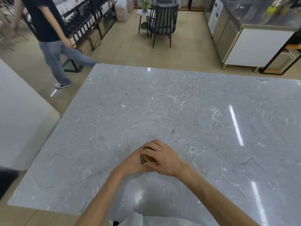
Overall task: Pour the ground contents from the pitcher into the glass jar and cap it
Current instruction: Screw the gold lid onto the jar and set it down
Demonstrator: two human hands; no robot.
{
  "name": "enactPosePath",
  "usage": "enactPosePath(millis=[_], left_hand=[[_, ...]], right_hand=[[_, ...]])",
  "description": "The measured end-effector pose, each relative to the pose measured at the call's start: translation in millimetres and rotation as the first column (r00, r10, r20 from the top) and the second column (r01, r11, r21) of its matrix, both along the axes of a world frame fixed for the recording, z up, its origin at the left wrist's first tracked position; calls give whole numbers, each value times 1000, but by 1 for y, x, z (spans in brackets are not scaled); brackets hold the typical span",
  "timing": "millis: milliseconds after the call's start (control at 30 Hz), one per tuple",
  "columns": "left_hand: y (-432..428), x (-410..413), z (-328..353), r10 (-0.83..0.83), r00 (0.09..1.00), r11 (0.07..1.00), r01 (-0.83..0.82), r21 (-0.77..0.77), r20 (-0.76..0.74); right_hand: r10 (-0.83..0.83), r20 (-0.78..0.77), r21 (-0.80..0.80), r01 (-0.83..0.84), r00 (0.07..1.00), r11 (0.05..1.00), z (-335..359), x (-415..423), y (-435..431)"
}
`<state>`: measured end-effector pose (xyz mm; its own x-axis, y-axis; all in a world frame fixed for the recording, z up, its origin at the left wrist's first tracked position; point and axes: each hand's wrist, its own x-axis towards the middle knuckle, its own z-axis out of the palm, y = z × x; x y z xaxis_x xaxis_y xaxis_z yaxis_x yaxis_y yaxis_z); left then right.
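Two hands meet at lower centre of the frame on the grey marble counter (179, 103). The right hand (164, 158) has its fingers (154, 145) curled over the gold lid (150, 159). The left hand (132, 162) grips the small glass jar (142, 160) beneath. A crooked twist could cross-thread the lid and spill grounds.

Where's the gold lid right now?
Head view, lower centre: the gold lid is under the right hand, atop the glass jar the left hand holds, on the table.
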<state>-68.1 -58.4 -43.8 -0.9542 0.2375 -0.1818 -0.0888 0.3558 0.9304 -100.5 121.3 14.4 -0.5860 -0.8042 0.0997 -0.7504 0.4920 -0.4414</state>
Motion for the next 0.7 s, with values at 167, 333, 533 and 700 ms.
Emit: enactPosePath(millis=[167, 333, 533, 700], left_hand=[[8, -5, 1, -2, 993, 997, -6, -72, -114], [23, 11, -9, 140, 985, 989, -134, 68, -97], [-3, 10, -9, -203, 979, 979, 202, -32, -29], [19, 8, -19, -140, 962, 983, 106, -150, -234]], right_hand=[[-340, -167, -311, 277, 926, 909, -30, 8, -19], [-596, -121, -336, 532, 794, 777, -41, 30, -38], [43, -199, -149, -73, 979, 986, -33, 23, 7], [-31, -329, -223, -45, 944, 974, -33, 16, 8]])
